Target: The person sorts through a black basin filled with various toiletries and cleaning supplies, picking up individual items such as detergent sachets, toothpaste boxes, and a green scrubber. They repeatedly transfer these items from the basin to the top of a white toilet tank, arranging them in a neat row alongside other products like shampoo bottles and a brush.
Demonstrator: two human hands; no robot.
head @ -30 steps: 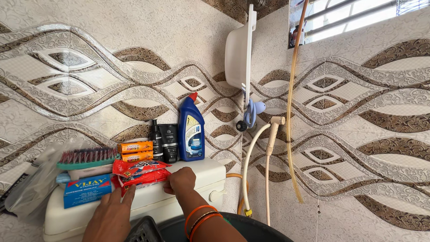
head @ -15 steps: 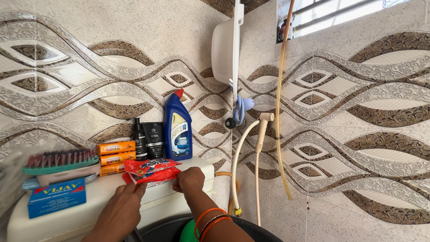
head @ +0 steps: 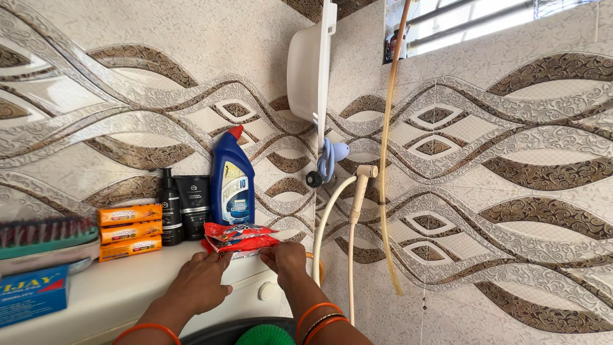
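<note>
A red crinkled sachet packet (head: 239, 236) lies on top of the white toilet cistern (head: 128, 291), near its right end. My left hand (head: 201, 281) pinches the packet's front left edge. My right hand (head: 284, 257), with orange bangles on the wrist, grips the packet's front right edge. Just behind the packet stands a blue cleaner bottle with a red cap (head: 232, 179).
On the cistern stand a black bottle (head: 170, 207), a black tube (head: 193, 206), three stacked orange soap boxes (head: 129, 231), a scrub brush (head: 45, 237) and a blue box (head: 32, 294). A spray hose (head: 354, 191), a white tub (head: 306, 64) and a tan hose (head: 386, 160) hang on the tiled wall.
The packet has slid right along the cistern top toward the blue bottle, both hands moving with it. My left hand went from the blue box's side to the packet. The view shifted right.
</note>
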